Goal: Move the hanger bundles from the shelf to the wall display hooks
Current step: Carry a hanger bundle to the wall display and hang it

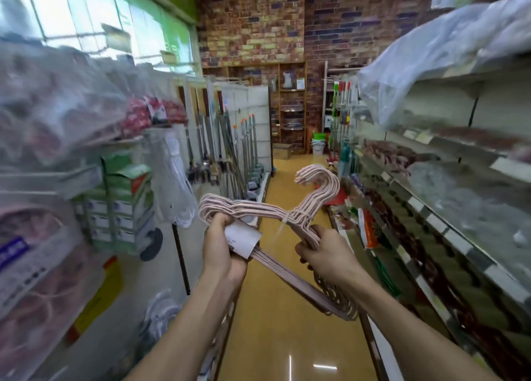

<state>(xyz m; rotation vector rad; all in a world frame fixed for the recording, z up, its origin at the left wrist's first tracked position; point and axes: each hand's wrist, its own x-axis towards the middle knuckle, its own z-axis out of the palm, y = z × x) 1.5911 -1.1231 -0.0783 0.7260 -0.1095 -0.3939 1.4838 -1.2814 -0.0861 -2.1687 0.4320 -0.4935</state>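
Observation:
A bundle of pale pink hangers (258, 211), tied near the neck with a strip and carrying a white paper label (242, 237), is held in front of me over the aisle. My left hand (221, 248) grips the bundle's left shoulder end by the label. My right hand (324, 254) grips the right arm of the bundle just below the neck. The hooks (319, 176) point up and away from me. The bundle's lower bar (301, 283) runs down under my right forearm.
A narrow aisle with a glossy yellow floor (287, 323) runs ahead to a brick wall (258, 30). Stocked shelves (431, 208) line the right side, bagged goods (57, 107) and mops (230, 150) the left. Buckets (319, 142) stand at the far end.

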